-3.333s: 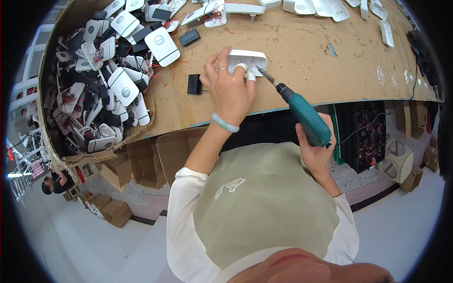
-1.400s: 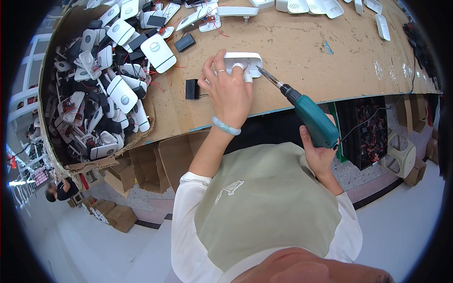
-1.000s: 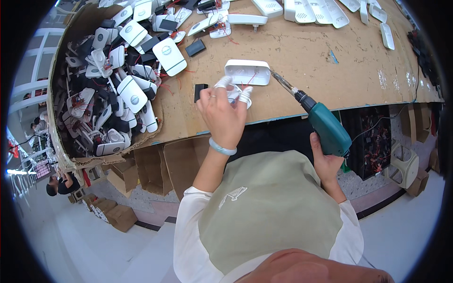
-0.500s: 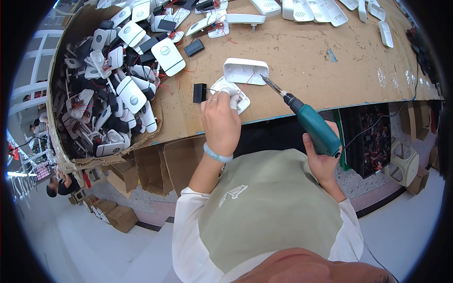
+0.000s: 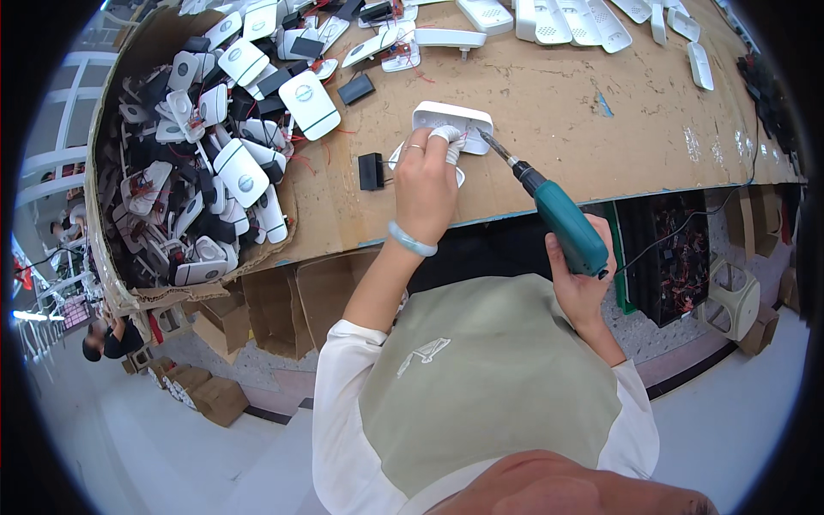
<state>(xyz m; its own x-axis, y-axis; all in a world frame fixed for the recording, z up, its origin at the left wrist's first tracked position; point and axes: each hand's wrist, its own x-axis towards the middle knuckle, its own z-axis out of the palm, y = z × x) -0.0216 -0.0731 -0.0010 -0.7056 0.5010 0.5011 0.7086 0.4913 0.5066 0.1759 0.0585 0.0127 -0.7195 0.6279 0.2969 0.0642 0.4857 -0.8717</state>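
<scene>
My left hand [image 5: 427,190], with white wrapping on its fingertips, reaches over the bench to a hollow white plastic shell [image 5: 453,111]. Its fingers are pinched together at the shell's near side; whatever is between them is hidden. Beneath the hand lies a second white housing part [image 5: 461,178], mostly covered. A black rectangular block [image 5: 371,172] on a thin wire sits just left of it. In my right hand [image 5: 580,296] is a green electric screwdriver [image 5: 568,227], held by its body. Its bit points up and left, with the tip by the shell's right end.
A big cardboard box [image 5: 112,257] heaped with white housings, black blocks and red wires stands at the left. More white shells [image 5: 549,21] line the far side of the cardboard-covered bench [image 5: 652,112]. A cord trails right from the screwdriver, past a plastic stool [image 5: 734,296].
My left hand has moved right and slightly farther, from the housing part to the shell. The screwdriver has shifted slightly left, its tip now closer to my left fingers.
</scene>
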